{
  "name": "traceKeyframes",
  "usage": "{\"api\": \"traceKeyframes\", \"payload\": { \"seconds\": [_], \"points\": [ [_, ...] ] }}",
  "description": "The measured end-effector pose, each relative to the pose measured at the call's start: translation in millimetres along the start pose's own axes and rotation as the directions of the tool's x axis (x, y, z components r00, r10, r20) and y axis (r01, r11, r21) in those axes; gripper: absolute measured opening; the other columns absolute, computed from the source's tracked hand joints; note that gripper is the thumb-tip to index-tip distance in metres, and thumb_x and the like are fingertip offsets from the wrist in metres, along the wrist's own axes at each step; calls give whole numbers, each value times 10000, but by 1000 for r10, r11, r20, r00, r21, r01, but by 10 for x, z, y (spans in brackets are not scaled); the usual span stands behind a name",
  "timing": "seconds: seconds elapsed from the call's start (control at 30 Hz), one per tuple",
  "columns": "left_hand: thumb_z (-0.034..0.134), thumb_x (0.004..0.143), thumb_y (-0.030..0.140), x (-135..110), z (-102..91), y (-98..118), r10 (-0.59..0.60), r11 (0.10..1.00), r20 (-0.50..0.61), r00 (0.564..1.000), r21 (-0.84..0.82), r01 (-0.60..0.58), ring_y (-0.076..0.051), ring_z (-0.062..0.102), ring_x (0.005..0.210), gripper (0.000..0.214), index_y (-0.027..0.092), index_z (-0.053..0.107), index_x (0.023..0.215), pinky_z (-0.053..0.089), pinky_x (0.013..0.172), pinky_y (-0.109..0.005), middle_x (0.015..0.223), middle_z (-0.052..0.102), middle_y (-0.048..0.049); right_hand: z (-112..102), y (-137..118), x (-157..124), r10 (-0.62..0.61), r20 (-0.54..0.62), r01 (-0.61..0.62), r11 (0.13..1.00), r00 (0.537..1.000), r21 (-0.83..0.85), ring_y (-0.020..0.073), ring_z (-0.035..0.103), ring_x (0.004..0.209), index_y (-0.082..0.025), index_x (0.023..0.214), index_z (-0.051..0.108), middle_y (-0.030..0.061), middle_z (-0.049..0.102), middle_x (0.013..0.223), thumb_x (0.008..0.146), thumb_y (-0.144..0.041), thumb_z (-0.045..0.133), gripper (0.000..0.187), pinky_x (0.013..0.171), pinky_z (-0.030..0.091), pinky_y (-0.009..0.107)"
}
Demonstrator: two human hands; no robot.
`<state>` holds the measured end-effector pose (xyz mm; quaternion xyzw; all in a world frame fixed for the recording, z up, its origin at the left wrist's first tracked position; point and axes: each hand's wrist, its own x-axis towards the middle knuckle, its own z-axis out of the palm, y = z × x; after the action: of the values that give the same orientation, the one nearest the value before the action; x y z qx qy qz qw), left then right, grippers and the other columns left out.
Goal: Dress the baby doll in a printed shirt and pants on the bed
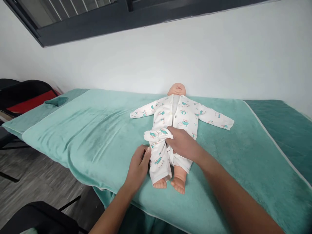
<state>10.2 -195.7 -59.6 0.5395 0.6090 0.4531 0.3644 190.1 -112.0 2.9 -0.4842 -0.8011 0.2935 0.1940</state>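
A baby doll (177, 89) lies on its back on a teal towel (97, 130), dressed in a white romper (181, 113) with teal prints, open down the chest. My right hand (182, 143) is closed on a bunched fold of the romper at the doll's waist. My left hand (139, 165) rests beside the doll's leg on the left, fingers pinching the trouser leg (159, 165) fabric. The doll's bare feet (170, 184) stick out toward me. Both sleeves lie spread flat.
The towel covers a table set against a white wall under a dark window frame (97, 22). A darker green cover (280, 123) shows at right. Black chairs (21, 91) with a red seat stand at left; another black chair (41, 217) is at lower left.
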Motion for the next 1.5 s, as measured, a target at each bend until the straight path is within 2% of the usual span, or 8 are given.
{"api": "traceKeyframes", "payload": {
  "seconds": [0.53,0.7,0.8,0.9,1.17,1.27,1.4,1.5],
  "points": [
    [435,947,363,637,-55,-150,249,886,-95,964,424,-187,-167,423,630,264,229,403,722,282,603,-284,673,477,13,56,24,-13,-36,-43,37,999,998,4,186,615,827,-207,896,586,40,713,945,772,-74,443,231,676,378,276],
    [512,924,436,698,-76,-93,82,992,-141,987,-81,-94,-131,438,642,310,201,492,723,344,614,-256,686,490,23,-47,8,-41,-89,27,88,995,996,56,184,611,798,-219,897,631,24,718,932,802,-117,482,204,670,390,283],
    [594,863,497,811,-63,-46,-26,898,-84,996,-440,-14,-130,502,704,307,192,603,829,397,653,-251,794,568,1,-99,1,-68,-129,52,123,987,990,104,192,618,831,-230,942,659,14,719,955,817,-149,512,209,692,415,290],
    [693,803,450,852,-33,-43,-11,860,-30,999,-510,-6,-111,462,658,284,180,611,771,361,608,-235,737,531,17,-117,-1,-89,-118,63,108,984,991,142,203,628,853,-226,975,672,21,719,959,839,-204,544,189,714,438,303],
    [682,827,454,751,-57,-34,2,899,59,998,-437,23,-84,331,551,431,165,487,573,270,528,-244,588,396,42,-357,44,-193,-143,121,110,963,982,246,178,623,815,-235,949,659,5,700,921,908,-449,591,228,696,454,294],
    [762,754,367,904,-35,103,50,919,82,995,-395,-14,-100,448,657,232,202,609,811,356,603,-231,748,526,35,-496,154,-201,-71,-77,91,948,995,304,172,631,782,-213,915,635,27,690,872,943,-461,540,267,669,467,287],
    [790,715,290,1056,7,343,249,967,257,934,-126,-223,-172,530,984,419,274,622,1099,445,835,-288,1101,572,-17,-420,293,-103,16,-459,-31,999,888,-26,167,577,705,-221,884,560,14,624,818,865,-345,653,157,630,439,297],
    [762,730,249,1059,76,489,353,882,300,886,208,-422,-239,481,1151,467,271,594,1165,424,978,-376,1216,544,-46,-237,308,-48,-111,-394,-46,929,912,-367,236,575,878,-225,930,522,69,608,1003,816,-322,708,239,691,448,341]
  ]
}}
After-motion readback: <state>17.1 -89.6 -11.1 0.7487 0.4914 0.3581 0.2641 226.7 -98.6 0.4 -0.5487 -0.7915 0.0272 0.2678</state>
